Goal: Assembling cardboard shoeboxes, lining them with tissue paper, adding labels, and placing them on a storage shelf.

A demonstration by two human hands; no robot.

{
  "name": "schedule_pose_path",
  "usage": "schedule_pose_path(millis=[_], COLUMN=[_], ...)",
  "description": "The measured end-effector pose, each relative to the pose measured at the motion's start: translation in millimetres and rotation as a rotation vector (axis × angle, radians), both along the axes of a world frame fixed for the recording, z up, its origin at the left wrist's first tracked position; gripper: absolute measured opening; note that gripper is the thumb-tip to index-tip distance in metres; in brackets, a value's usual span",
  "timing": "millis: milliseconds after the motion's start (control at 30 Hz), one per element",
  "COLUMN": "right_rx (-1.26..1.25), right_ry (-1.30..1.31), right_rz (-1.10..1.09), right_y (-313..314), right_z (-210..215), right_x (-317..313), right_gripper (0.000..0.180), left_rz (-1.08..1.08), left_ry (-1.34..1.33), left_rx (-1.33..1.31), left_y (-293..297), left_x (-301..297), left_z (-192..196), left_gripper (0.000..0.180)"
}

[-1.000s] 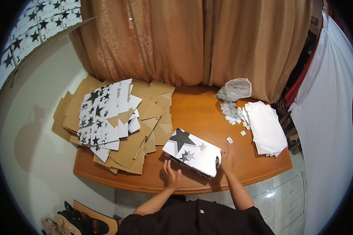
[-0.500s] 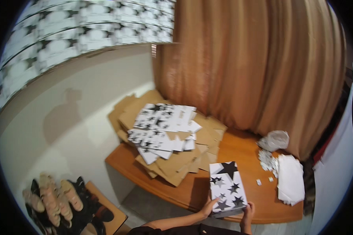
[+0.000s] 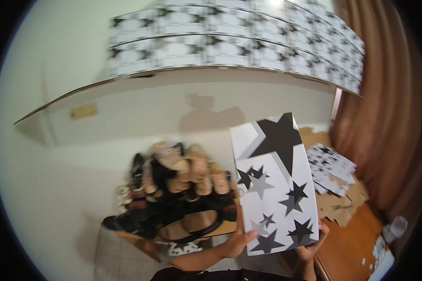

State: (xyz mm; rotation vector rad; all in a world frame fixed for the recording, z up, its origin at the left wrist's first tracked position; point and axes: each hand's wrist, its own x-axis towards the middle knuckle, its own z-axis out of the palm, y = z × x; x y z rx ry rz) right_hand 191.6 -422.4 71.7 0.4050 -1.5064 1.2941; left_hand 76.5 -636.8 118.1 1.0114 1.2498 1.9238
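Note:
A white shoebox (image 3: 272, 206) with black and grey stars is held up in front of me, its lid on and its broad face toward me. My left hand (image 3: 239, 240) grips its lower left side, with the thumb on the star-printed face. On the lower right corner, my right hand (image 3: 315, 242) has its fingers curled round the edge. Beyond my left arm lies a heap of black and beige shoes (image 3: 183, 182), partly covered by the box. What the box contains is hidden.
Rows of star-printed boxes (image 3: 229, 49) stand on a wall shelf (image 3: 192, 69) above. A wooden table (image 3: 349, 243) on the right bears flattened cardboard (image 3: 337, 210), star-printed card sheets (image 3: 330, 164) and a plastic bag (image 3: 395, 228). A brown curtain (image 3: 394, 117) hangs behind it.
The view has swung left, from the table toward the shoes and wall shelf. The shoebox has come up off the table side, nearer to me, still in both hands.

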Motion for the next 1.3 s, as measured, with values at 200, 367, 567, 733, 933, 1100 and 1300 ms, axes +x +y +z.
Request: schedule_pose_path(millis=[200, 367, 567, 733, 933, 1100, 1300], right_rx=[0.465, 0.422, 0.371, 0.322, 0.488, 0.505, 0.629], right_ry=[0.235, 0.597, 0.754, 0.809, 0.755, 0.791, 0.869], right_rz=[0.129, 0.149, 0.009, 0.001, -0.124, -0.171, -0.571], right_y=[-143.4, -223.7, -268.8, -301.1, -302.0, -306.0, -290.4], right_z=[87.9, 185.3, 294.4, 387.6, 460.7, 474.2, 485.1], right_x=[-105.4, -173.0, -230.3, -260.0, -292.3, -309.6, -361.8], right_gripper=[0.105, 0.099, 0.097, 0.092, 0.088, 0.077, 0.068], left_rz=[0.546, 0.797, 0.968, 0.919, 1.073, 1.079, 1.077], left_ry=[0.522, 0.807, 1.151, 1.242, 1.202, 1.056, 1.179], left_rx=[0.101, 0.106, 0.449, 0.432, 0.438, 0.44, 0.556], left_y=[-158.4, -248.0, -268.3, -288.9, -285.2, -279.2, -274.1], left_x=[-11.4, -72.8, -89.1, -143.0, -193.3, -239.4, -272.0], left_z=[55.3, 138.5, 285.6, 342.5, 381.1, 391.8, 421.2], left_gripper=[0.099, 0.102, 0.078, 0.068, 0.055, 0.052, 0.06])
